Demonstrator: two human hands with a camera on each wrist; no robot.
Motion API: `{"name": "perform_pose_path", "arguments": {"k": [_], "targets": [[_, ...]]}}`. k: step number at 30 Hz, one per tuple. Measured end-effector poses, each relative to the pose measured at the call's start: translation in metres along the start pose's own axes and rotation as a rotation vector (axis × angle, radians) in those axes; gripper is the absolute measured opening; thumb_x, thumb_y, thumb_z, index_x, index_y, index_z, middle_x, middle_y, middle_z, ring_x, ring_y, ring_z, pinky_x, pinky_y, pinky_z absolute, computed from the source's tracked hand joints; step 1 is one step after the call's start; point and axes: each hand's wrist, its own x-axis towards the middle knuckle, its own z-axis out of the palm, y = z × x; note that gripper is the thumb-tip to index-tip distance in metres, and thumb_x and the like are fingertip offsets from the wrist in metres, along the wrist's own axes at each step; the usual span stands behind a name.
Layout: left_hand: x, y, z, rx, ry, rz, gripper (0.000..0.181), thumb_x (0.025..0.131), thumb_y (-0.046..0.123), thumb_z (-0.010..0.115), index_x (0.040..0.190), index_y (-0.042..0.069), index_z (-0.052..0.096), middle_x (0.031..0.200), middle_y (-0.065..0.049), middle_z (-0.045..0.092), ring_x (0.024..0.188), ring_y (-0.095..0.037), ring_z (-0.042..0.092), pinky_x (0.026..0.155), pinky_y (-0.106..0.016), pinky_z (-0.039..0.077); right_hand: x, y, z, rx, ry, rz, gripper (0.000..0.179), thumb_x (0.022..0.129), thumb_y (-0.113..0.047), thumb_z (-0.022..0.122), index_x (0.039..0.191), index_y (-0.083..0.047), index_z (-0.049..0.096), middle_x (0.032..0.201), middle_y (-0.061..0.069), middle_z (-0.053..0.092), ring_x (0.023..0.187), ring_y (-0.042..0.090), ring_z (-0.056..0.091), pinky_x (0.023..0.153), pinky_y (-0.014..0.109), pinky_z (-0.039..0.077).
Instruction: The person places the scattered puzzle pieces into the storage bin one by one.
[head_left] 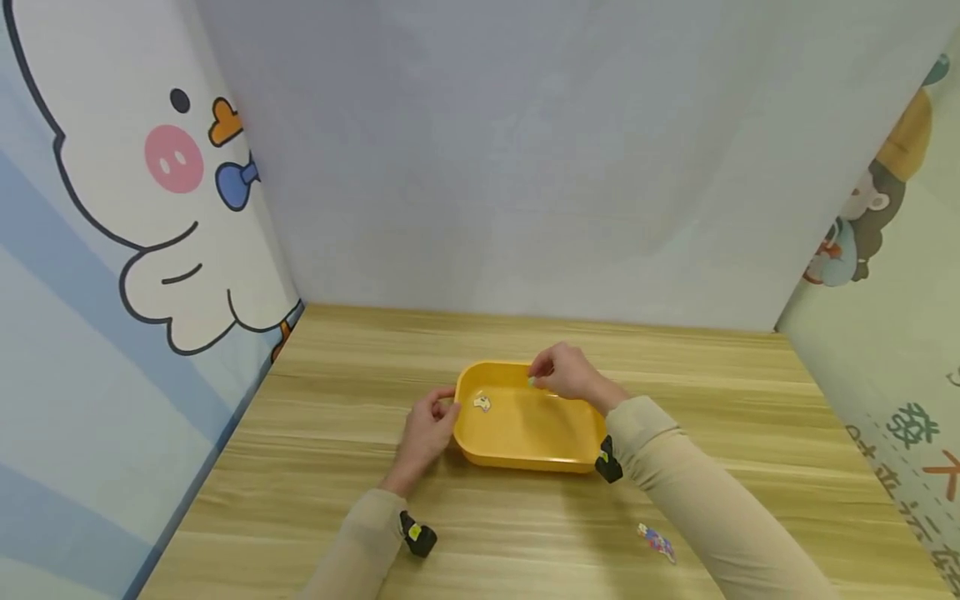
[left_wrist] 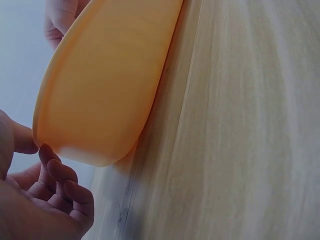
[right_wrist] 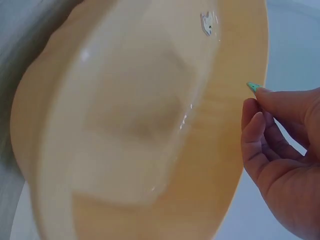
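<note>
A yellow plastic tray [head_left: 532, 429] sits on the wooden table. My left hand [head_left: 427, 429] pinches its left end at the rim between thumb and forefinger, the other fingers curled beneath in the left wrist view. Over the tray's far side, my right hand [head_left: 567, 373] pinches a small green pointed piece [right_wrist: 253, 86], mostly hidden by the fingertips. Inside the tray, towards its left end, lies a small flat white cutout [head_left: 482, 403] with dark marks, like a sticker.
A flat multicoloured cutout [head_left: 657, 543] lies on the wooden table [head_left: 525, 533] near the front, beside my right forearm. A pale curtain [head_left: 510, 167] hangs behind the table. Cartoon-printed walls stand at both sides.
</note>
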Motion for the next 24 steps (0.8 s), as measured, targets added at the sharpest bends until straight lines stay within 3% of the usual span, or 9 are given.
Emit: {"name": "perform_pose_path", "arguments": {"k": [9, 17, 24], "targets": [[-0.001, 0.002, -0.001, -0.013, -0.01, 0.019, 0.026, 0.093, 0.006, 0.059, 0.117, -0.006, 0.06, 0.078, -0.019, 0.061, 0.061, -0.014, 0.05, 0.052, -0.023, 0.04, 0.011, -0.012, 0.026, -0.131, 0.016, -0.1, 0.004, 0.083, 0.0, 0.071, 0.087, 0.002, 0.072, 0.078, 0.002, 0.066, 0.073, 0.017, 0.06, 0.067, 0.031, 0.05], [-0.003, -0.004, 0.001, -0.018, -0.004, 0.017, 0.026, 0.093, 0.004, 0.058, 0.117, -0.007, 0.059, 0.075, -0.012, 0.059, 0.062, -0.015, 0.05, 0.052, -0.023, 0.041, 0.02, -0.013, 0.052, -0.161, 0.019, -0.04, 0.006, 0.08, 0.0, 0.073, 0.084, -0.004, 0.074, 0.08, 0.002, 0.067, 0.077, 0.018, 0.061, 0.073, 0.032, 0.051], [0.001, -0.003, 0.0, -0.004, 0.001, 0.036, 0.025, 0.092, 0.005, 0.06, 0.116, -0.005, 0.061, 0.073, -0.011, 0.058, 0.06, -0.013, 0.049, 0.051, -0.022, 0.04, 0.027, -0.012, 0.06, -0.18, 0.012, -0.007, 0.008, 0.078, 0.001, 0.071, 0.082, -0.006, 0.073, 0.079, 0.001, 0.066, 0.078, 0.02, 0.06, 0.079, 0.036, 0.049]]}}
